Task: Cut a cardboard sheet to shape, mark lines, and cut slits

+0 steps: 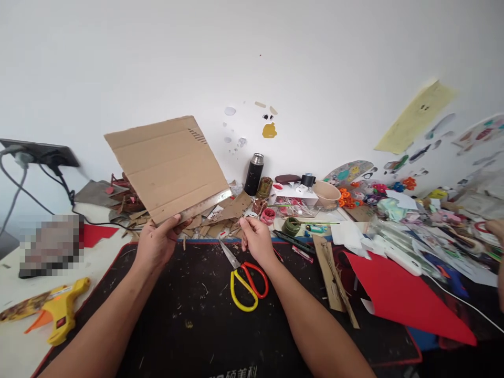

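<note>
My left hand (159, 241) grips a flat piece of brown cardboard (169, 165) by its lower corner, raised and tilted above the desk. Along the cardboard's lower edge runs a metal ruler (210, 202), pinched in the same hand. My right hand (255, 239) is raised a little to the right, apart from the cardboard. Its thumb and fingers are pressed together; whatever is between them, if anything, is hidden. Scissors (238, 273) with one yellow and one red handle lie on the black desk mat (189, 320) between my forearms.
A yellow glue gun (65, 310) lies at left. Cardboard scraps (228, 212), a black flask (254, 176), paint jars (291, 226) and a beige bowl (326, 194) line the back. Cardboard strips (331, 278) and a red sheet (405, 299) lie right. Another person's hand (496, 229) shows at the right edge.
</note>
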`<act>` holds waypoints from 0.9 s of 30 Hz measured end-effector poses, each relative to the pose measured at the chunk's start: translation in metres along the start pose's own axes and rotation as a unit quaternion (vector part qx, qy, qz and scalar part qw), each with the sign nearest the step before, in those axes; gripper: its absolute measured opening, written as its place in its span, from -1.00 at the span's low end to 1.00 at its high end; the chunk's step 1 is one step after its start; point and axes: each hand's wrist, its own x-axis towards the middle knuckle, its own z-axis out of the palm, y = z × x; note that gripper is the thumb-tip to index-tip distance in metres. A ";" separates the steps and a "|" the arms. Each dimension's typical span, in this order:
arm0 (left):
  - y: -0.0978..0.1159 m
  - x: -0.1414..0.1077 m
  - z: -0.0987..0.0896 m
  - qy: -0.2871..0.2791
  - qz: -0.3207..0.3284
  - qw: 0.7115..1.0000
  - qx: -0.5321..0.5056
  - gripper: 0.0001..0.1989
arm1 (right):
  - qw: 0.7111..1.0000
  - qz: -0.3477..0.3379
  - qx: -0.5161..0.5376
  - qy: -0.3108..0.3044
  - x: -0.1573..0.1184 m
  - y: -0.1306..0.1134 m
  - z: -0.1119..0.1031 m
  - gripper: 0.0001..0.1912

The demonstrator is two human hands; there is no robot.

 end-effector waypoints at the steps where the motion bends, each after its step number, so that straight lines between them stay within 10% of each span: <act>1: 0.000 0.000 0.000 -0.002 -0.004 1.000 -0.003 -0.44 | 0.999 -0.004 -0.035 0.000 -0.002 0.000 -0.007 -0.48; 6: -0.002 -0.002 0.002 -0.012 -0.013 1.000 -0.025 -0.38 | 0.965 0.002 -0.262 -0.003 -0.013 -0.019 -0.064 -0.71; 13: -0.007 -0.003 0.003 -0.043 -0.021 0.998 -0.027 -0.33 | 0.818 0.086 -0.565 -0.065 -0.028 -0.039 -0.100 -0.75; 27: -0.012 -0.008 0.003 -0.070 -0.052 0.996 -0.005 -0.21 | 0.932 0.129 -0.324 -0.098 -0.037 -0.011 -0.084 -0.78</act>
